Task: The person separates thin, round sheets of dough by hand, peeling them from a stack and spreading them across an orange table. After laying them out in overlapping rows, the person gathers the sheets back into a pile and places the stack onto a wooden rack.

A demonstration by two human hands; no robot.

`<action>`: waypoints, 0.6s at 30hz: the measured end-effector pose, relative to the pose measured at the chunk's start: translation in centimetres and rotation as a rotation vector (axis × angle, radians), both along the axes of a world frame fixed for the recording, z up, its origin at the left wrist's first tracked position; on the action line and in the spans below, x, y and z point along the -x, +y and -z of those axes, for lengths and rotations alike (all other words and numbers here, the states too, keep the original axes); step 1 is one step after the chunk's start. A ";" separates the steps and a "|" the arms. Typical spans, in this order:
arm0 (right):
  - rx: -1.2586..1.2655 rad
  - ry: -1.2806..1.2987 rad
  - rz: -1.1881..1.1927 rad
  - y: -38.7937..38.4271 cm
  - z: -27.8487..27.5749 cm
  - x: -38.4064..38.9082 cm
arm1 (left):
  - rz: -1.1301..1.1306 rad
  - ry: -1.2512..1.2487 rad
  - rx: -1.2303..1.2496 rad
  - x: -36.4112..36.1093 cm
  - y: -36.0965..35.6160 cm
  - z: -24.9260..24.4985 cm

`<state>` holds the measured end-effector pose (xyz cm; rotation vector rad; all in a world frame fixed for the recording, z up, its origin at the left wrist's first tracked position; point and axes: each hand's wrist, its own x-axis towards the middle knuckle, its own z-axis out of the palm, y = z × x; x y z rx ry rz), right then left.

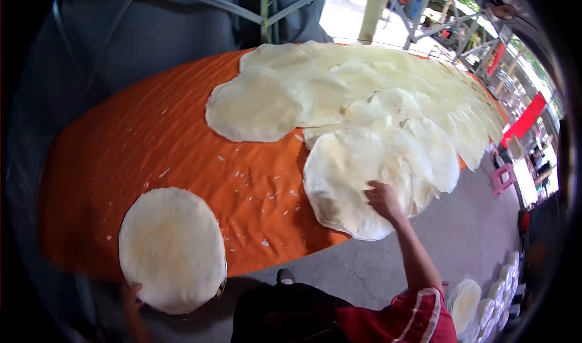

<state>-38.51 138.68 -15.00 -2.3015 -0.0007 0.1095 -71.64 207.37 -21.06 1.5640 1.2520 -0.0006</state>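
Observation:
Many thin, round, pale flatbread sheets (357, 70) overlap across an orange cloth (151, 112). The nearest sheet (339, 167) at the front of that spread has a slightly wavy surface and a dark shadow on its left part. My right hand (383, 198) is over this sheet, fingers pointing left and slightly apart; I see nothing held in them. At the lower left is a round pile (173, 246) of the same pale sheets, its top one lying flat. My left hand (130, 294) is at its lower left edge, with a digit against the rim and the other fingers hidden.
Small white scraps (265, 243) dot the cloth. Grey floor (473, 221) borders its near side. A pink stool (502, 178) stands to the right, and plastic-wrapped packs (494, 300) lie at the lower right. Metal frame bars (260, 18) cross beyond the cloth.

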 end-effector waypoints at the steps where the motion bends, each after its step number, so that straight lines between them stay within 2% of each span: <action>1: -0.108 0.020 -0.095 3.0 -1.7 0.3 | 0.101 0.053 0.153 2.9 6.7 5.4; 2: -0.033 0.008 -0.243 4.9 -1.4 -0.3 | -0.054 0.015 0.181 3.2 6.0 4.4; 3: 0.110 -0.004 -0.317 8.1 -2.9 -0.1 | -0.293 0.040 0.349 2.2 6.1 3.9; 4: 0.193 -0.018 -0.390 11.1 -3.9 0.3 | -0.390 0.172 0.391 0.0 3.5 0.6; 5: 0.264 -0.068 -0.486 14.0 -5.6 1.2 | -0.382 0.189 0.379 -0.4 4.3 1.5; 7: 0.207 -0.156 -0.674 18.5 -4.7 1.9 | -0.376 0.234 0.349 0.2 6.7 3.9; 10: 0.163 -0.195 -0.798 25.9 -3.7 4.4 | -0.043 0.086 0.499 -0.1 3.6 -1.0; 12: 0.084 -0.147 -0.841 31.0 -3.8 7.2 | 0.004 -0.056 0.620 0.5 3.4 -0.7; 13: 0.064 -0.078 -0.893 33.3 -4.7 8.7 | -0.039 -0.233 0.776 2.2 4.9 1.1; 14: 0.022 -0.081 -0.935 35.6 -4.3 10.2 | 0.034 -0.439 0.840 2.4 2.9 -0.3; 15: -0.028 -0.080 -0.993 38.1 -3.9 11.7 | -0.030 -0.522 0.725 1.3 -1.1 -5.0; 16: 0.018 -0.061 -1.079 40.3 -3.0 12.9 | -0.023 -0.617 0.840 2.5 1.5 -1.0; 17: -0.162 0.115 -1.072 41.9 -3.5 14.7 | 0.089 -0.702 0.544 2.3 -3.3 -7.8; 18: -0.113 0.193 -1.041 43.7 -4.6 16.6 | 0.112 -0.707 0.536 0.8 -4.8 -9.6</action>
